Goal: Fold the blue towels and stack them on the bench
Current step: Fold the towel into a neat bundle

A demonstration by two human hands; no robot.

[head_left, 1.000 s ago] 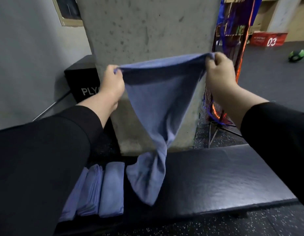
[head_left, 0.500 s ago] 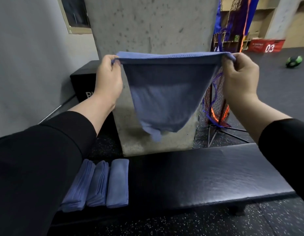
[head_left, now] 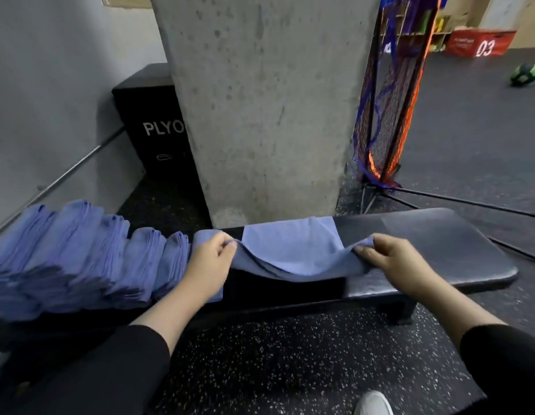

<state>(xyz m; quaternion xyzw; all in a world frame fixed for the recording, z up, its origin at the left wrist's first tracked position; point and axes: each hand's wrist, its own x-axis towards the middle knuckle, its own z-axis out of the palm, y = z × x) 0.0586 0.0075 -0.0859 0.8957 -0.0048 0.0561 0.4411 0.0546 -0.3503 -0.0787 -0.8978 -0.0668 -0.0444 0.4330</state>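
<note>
**Gym floor, black bench: towel mid-fold, both hands on near corners**

Gym corner with speckled rubber floor, grey concrete pillar (head_left: 266, 109) directly behind the long black padded bench (head_left: 440, 253). Black plyo box (head_left: 152, 124) sits left of the pillar, blue-orange net on a stand (head_left: 389, 94) to its right, red box marked 03 (head_left: 479, 43) and green ball (head_left: 525, 74) far back.

The unfolded blue cloth towel (head_left: 290, 250) lies across the middle of the bench, far edge flat, near edge lifted and sagging between the hands. Left hand (head_left: 207, 262) pinches the near-left corner, right hand (head_left: 389, 257) pinches the near-right corner; hands well apart, both clamped on the towel.

Step in hand, as I read it: first fold. To do it well, keep the near edge taut so the sag goes, carry both corners evenly to the far edge, match corners before letting go, then smooth flat. Uneven pull would skew the fold. Left hand is just beside the finished row, so avoid dragging it.

Counts: one towel being folded. The row of folded blue towels (head_left: 80, 250) at the left end of the bench shows about six bundles, side by side; the exact number is unclear as the left ones blur and run out of frame. One bench, two hands, one white shoe tip (head_left: 372, 404) at bottom.
</note>
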